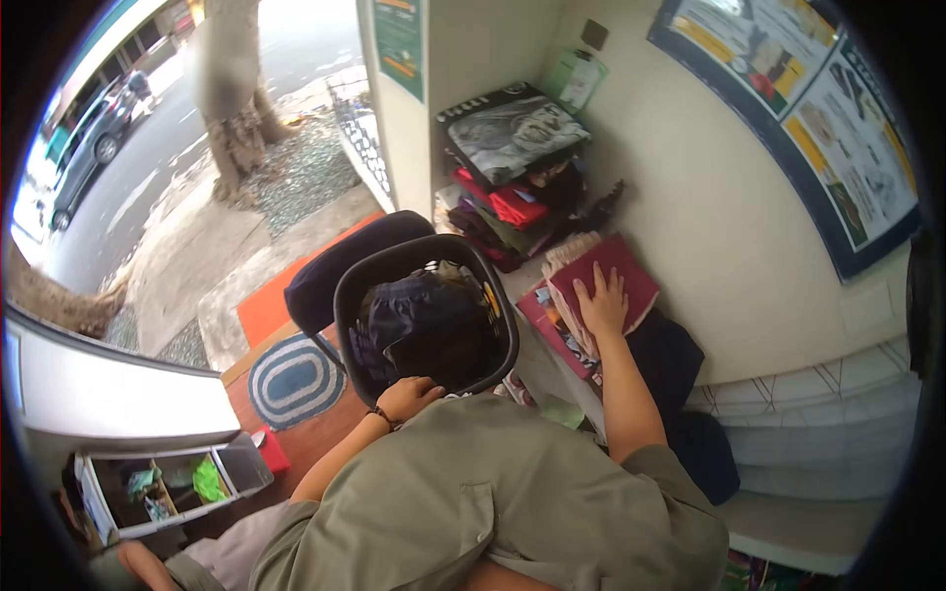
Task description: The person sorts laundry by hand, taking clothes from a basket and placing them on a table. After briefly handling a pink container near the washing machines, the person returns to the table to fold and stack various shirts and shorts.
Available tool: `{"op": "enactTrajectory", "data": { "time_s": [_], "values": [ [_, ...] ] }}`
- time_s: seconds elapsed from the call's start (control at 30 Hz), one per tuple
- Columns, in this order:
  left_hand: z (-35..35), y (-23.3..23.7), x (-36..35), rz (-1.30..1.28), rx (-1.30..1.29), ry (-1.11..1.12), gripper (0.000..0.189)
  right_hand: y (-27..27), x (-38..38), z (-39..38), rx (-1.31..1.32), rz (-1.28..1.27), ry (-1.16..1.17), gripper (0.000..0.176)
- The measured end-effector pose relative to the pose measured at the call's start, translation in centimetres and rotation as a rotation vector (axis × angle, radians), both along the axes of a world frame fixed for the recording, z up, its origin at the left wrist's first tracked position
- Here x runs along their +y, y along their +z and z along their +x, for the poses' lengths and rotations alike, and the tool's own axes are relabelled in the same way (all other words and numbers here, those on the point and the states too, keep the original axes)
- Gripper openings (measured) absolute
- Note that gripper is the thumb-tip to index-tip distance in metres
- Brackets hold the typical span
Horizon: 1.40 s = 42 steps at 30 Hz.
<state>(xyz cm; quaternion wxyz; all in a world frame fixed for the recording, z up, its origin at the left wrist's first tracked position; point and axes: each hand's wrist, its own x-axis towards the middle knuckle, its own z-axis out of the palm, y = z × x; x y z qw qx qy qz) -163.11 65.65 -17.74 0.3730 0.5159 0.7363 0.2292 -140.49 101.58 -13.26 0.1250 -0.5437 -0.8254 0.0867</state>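
Observation:
My right hand (603,298) lies with its fingers spread on a folded dark red cloth (624,268), on top of a small pile of folded clothes beside the wall. My left hand (410,398) rests at the near rim of a black laundry basket (505,325), its fingers bent over the edge; whether they grip the rim is hard to tell. Inside the basket lies dark clothing (419,315). Behind the red cloth stands a taller stack of folded clothes (512,202), topped by a black and grey printed piece.
A dark chair back (345,261) stands behind the basket. On the floor at left are an oval rug (296,382) and a white-edged bin (187,512) with small items. Dark cloth (660,360) hangs right of the pile. Part of another person's arm (146,566) shows at bottom left.

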Motion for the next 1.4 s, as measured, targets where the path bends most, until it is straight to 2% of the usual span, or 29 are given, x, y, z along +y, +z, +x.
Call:
{"op": "enactTrajectory", "data": {
  "time_s": [0.03,0.17,0.27,0.3,0.4,0.43,0.53,0.57,0.63,0.7,0.73,0.8,0.9,0.93,1.0,1.07,1.13,1.2,1.27,1.33,1.4],
  "values": [
    [-0.1,-0.6,0.1,-0.007,-0.033,-0.007,0.043,-0.3,0.1,0.3,0.048,-0.03,-0.007,0.076],
    [-0.8,-0.2,0.6,-0.01,-0.092,-0.006,0.043,2.8,-3.3,0.0,-0.064,-0.009,0.07,0.088],
    [-1.2,-0.8,0.8,-0.049,-0.156,0.021,0.044,1.3,-3.6,0.9,-0.03,0.115,0.15,0.089],
    [-1.2,-0.7,0.7,-0.078,-0.186,0.032,0.045,0.8,-3.3,0.9,0.013,0.12,0.119,0.084],
    [-1.7,-0.7,0.5,-0.084,-0.23,0.036,0.047,1.3,-0.8,1.5,0.038,-0.093,0.088,0.078],
    [-1.9,-0.7,0.5,-0.089,-0.231,0.03,0.046,1.6,-0.1,1.6,0.017,-0.107,0.083,0.072],
    [-2.1,-0.6,0.7,-0.088,-0.242,0.022,0.045,2.6,-1.3,-0.3,-0.137,-0.027,-0.001,0.079],
    [-2.2,-1.8,0.7,-0.08,-0.253,0.027,0.045,5.9,-4.5,-2.2,-0.248,-0.072,-0.047,0.086],
    [-2.3,-3.2,0.3,-0.062,-0.308,0.043,0.045,4.9,-5.3,-2.1,-0.26,-0.046,-0.031,0.086],
    [-2.7,-1.9,0.5,0.005,-0.288,0.038,0.043,2.7,-3.9,-2.1,-0.239,-0.006,0.005,0.086],
    [-3.0,-1.2,0.7,0.037,-0.276,0.036,0.042,2.0,-2.5,-1.4,-0.163,-0.003,0.031,0.078],
    [-4.1,0.1,1.7,0.196,-0.194,0.044,0.034,3.4,-0.5,-0.3,-0.071,-0.168,-0.004,0.068],
    [-5.9,1.4,3.8,0.364,0.122,0.109,0.015,7.8,-1.4,0.1,-0.054,-0.141,-0.093,0.062],
    [-6.3,1.8,4.5,0.418,0.239,0.111,0.011,7.3,-1.9,0.8,-0.054,-0.054,-0.053,0.064],
    [-6.8,-1.6,6.5,0.395,0.302,0.121,0.023,5.3,-2.9,1.1,-0.039,0.134,0.046,0.068],
    [-6.4,-4.4,7.4,0.345,0.467,0.128,0.039,3.2,-6.4,0.1,-0.301,0.18,0.09,0.081],
    [-4.2,-2.3,7.6,0.072,0.619,0.127,0.06,2.2,-8.3,-0.5,-0.295,0.158,0.097,0.094],
    [-3.6,-2.4,8.1,0.07,0.657,0.103,0.06,1.6,-8.4,-0.9,-0.286,0.148,0.043,0.096],
    [-3.3,-2.7,8.3,0.082,0.609,0.062,0.06,1.5,-8.1,-0.6,-0.242,0.109,0.03,0.097],
    [-2.9,-3.9,8.6,0.124,0.523,0.112,0.06,1.6,-8.4,-0.4,-0.249,0.089,0.039,0.097],
    [-3.0,-4.1,9.4,0.046,0.466,0.052,0.061,2.0,-8.0,-0.5,-0.255,0.073,0.034,0.097]
  ]
}}
